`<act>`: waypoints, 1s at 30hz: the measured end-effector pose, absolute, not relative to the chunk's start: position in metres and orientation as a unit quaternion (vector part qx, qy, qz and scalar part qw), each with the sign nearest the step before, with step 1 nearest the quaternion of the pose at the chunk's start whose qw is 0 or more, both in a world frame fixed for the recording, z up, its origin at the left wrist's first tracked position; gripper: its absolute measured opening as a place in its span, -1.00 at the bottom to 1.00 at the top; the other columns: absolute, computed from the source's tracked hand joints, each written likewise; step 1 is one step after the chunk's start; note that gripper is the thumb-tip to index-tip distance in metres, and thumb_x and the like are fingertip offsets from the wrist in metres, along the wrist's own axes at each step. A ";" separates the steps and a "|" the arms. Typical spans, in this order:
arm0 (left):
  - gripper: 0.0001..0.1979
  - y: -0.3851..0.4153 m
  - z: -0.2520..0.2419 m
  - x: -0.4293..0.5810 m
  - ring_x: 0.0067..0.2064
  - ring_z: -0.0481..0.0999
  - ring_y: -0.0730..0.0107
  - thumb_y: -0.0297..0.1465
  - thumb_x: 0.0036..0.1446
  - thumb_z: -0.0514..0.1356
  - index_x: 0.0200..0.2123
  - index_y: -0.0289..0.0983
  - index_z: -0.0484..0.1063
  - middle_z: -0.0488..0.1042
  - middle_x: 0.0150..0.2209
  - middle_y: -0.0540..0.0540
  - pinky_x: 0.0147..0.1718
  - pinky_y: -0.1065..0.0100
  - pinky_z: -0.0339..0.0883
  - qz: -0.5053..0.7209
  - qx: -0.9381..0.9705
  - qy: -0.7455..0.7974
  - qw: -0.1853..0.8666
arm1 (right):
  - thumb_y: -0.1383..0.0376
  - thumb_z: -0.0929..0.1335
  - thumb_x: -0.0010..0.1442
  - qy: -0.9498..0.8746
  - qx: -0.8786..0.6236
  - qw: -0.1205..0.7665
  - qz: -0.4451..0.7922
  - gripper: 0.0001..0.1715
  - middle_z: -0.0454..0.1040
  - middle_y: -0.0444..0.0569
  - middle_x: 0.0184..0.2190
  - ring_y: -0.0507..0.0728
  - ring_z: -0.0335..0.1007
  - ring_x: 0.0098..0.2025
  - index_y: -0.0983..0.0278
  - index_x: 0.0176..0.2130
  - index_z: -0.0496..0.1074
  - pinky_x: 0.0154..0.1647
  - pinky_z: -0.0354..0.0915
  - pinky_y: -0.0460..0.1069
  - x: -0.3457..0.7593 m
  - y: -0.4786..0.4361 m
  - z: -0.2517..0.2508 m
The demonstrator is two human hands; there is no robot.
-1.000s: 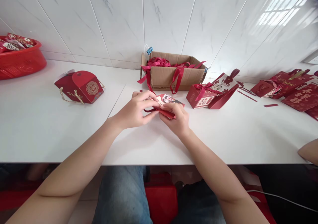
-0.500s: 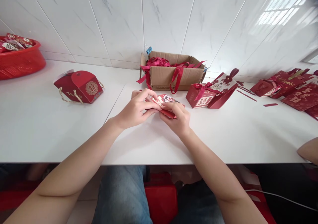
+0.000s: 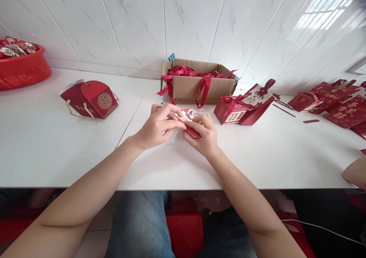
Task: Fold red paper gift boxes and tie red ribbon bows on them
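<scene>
Between my hands is a small red paper gift box (image 3: 188, 114) with a printed white and dark picture, partly covered by my fingers. My left hand (image 3: 160, 126) pinches its left side, thumb and fingers closed on the near edge. My right hand (image 3: 203, 134) grips the right side, its fingers curled over the top and the thumb underneath. The fingertips of both hands nearly meet at the near edge. Much of the box's shape is hidden by the hands.
Behind stands a cardboard box (image 3: 206, 88) of dark red ribbons. Finished-looking red boxes (image 3: 233, 111) are to its right, more red bags (image 3: 347, 107) farther right. At left are a rope-handled red box (image 3: 93, 100) and a red basket (image 3: 24, 69). Another person's elbow (image 3: 356, 172) rests at right.
My fingers have shifted slightly on the red gift box, the right hand's fingers drawing in a little and covering more of it. Both hands keep their hold.
</scene>
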State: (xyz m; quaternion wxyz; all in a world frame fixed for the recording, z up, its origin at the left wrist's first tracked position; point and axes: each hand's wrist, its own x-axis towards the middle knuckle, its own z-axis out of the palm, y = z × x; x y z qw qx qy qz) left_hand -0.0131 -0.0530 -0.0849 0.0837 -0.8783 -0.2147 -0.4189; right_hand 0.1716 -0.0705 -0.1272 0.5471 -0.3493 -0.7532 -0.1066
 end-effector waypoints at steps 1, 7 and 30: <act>-0.79 -0.053 -0.085 -0.013 -0.30 0.45 0.47 -0.48 0.20 0.17 -0.38 -0.12 0.58 0.45 -0.19 -0.04 -0.15 0.20 0.16 -0.416 -0.879 -0.216 0.082 | 0.32 0.38 0.14 -0.756 -0.349 0.543 -0.111 -0.85 0.36 -0.05 -0.42 0.10 0.26 -0.36 0.17 -0.25 0.53 -0.32 0.35 0.06 0.171 -0.071 -0.126; -0.79 -0.052 -0.085 -0.014 -0.30 0.44 0.45 -0.44 0.21 0.16 -0.38 -0.10 0.58 0.46 -0.21 -0.04 -0.14 0.20 0.17 -0.411 -0.880 -0.232 0.063 | 0.34 0.38 0.14 -0.762 -0.333 0.544 -0.115 -0.90 0.40 -0.05 -0.43 0.11 0.25 -0.35 0.18 -0.28 0.51 -0.32 0.33 0.04 0.172 -0.071 -0.124; -0.72 -0.058 -0.082 -0.007 -0.10 0.47 0.29 -0.39 0.12 0.20 -0.07 -0.24 0.35 0.47 -0.12 -0.11 -0.12 0.26 0.33 -0.482 -0.821 -0.294 -0.084 | 0.33 0.40 0.14 -0.673 -0.341 0.641 0.138 -0.97 0.55 -0.11 -0.40 0.08 0.49 -0.34 0.19 -0.32 0.46 -0.31 0.40 -0.01 0.182 -0.081 -0.110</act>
